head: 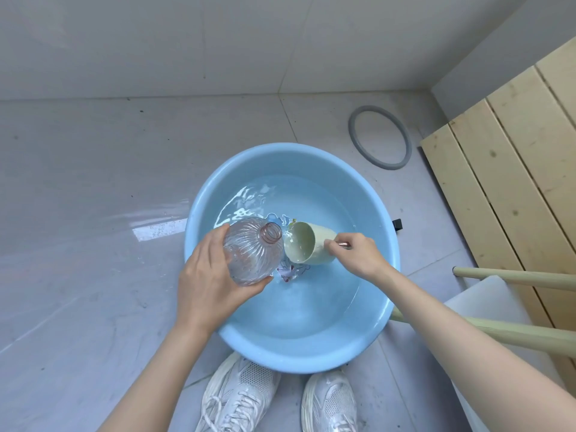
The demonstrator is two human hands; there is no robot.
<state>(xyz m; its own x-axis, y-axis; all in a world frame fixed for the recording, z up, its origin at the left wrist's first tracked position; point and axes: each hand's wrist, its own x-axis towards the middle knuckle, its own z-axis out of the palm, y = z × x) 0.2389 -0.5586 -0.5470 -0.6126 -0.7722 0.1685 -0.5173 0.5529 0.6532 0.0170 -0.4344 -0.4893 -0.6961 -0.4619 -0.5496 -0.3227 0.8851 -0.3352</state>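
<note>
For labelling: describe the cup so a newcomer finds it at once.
Find the big blue basin of water on the tiled floor. Above its middle, the right hand holds a cream cup tipped sideways. Unlike the clear ribbed bottle beside it, it is opaque and wide-mouthed.

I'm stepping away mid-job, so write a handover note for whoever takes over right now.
Left hand grips the clear ribbed plastic bottle, uncapped, tilted over the blue basin.
Right hand holds the cream cup by its handle, tipped beside the bottle's mouth.
The basin holds water.
Done: cup is at the bottle's mouth.
Left: probably filling the bottle; its level cannot be told.
</note>
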